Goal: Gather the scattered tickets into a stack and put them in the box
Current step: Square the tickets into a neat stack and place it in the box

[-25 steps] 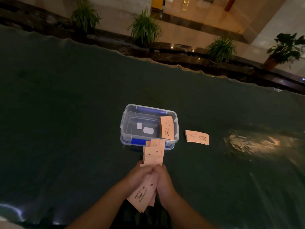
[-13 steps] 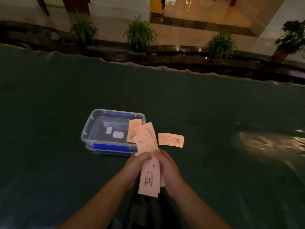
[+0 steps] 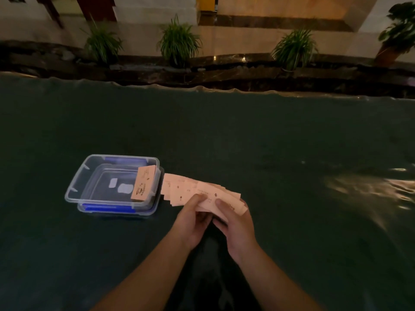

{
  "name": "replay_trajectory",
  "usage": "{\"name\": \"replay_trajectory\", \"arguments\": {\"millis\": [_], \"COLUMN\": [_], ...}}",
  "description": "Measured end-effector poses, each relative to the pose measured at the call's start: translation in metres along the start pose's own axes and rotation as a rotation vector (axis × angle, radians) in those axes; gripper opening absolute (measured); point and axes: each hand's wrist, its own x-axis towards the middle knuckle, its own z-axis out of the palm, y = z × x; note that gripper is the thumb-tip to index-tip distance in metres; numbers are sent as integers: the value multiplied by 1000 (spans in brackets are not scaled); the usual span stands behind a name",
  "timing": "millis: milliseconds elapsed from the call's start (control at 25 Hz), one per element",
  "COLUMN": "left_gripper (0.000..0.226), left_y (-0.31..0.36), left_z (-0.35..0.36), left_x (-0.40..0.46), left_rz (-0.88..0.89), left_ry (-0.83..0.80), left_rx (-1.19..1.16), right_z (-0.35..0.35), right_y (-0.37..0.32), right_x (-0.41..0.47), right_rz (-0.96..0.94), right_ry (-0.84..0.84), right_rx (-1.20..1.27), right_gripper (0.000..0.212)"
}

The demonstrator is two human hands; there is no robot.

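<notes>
A clear plastic box [image 3: 76,187] with blue clips sits on the dark green table cover, left of centre. One pink ticket [image 3: 143,184] leans upright against the box's right inner wall. Both hands hold a fanned bunch of pink tickets [image 3: 190,191] just right of the box, lying nearly flat and low over the cover. My left hand [image 3: 192,221] pinches the bunch from below left with its thumb on top. My right hand [image 3: 235,225] grips its right end. Whether the loose ticket seen earlier lies under the fan, I cannot tell.
The dark green cover [image 3: 247,135] spans the whole table, with a bright glare patch [image 3: 370,189] at the right. Past its far edge runs a dark stone ledge [image 3: 224,72] with several potted plants [image 3: 179,41].
The held tickets have turned from upright to a flat sideways fan and moved right of the box, over the spot where a single ticket lay. The view has shifted slightly.
</notes>
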Motion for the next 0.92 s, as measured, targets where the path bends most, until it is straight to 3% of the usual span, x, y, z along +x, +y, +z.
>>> {"name": "replay_trajectory", "arguments": {"millis": [360, 480, 560, 680, 800, 920], "left_gripper": [42, 57, 63, 56, 71, 107], "left_y": [22, 35, 48, 70, 79, 71], "left_z": [1, -7, -13, -21, -24, -20], "left_x": [52, 62, 60, 56, 69, 87], "left_rz": [-227, -339, -367, -24, 277, 180], "left_ry": [80, 86, 83, 230, 390, 407], "left_rx": [149, 470, 864, 1367, 1349, 1333], "right_z": [11, 13, 11, 4, -1, -3], "right_y": [-8, -3, -2, -7, -14, -17], "right_x": [72, 91, 100, 108, 108, 111], "right_rz": [42, 98, 141, 192, 231, 249], "right_ry": [188, 261, 285, 252, 192, 169], "right_rx": [-112, -173, -216, -265, -275, -270], "right_gripper": [48, 39, 39, 48, 48, 46]}}
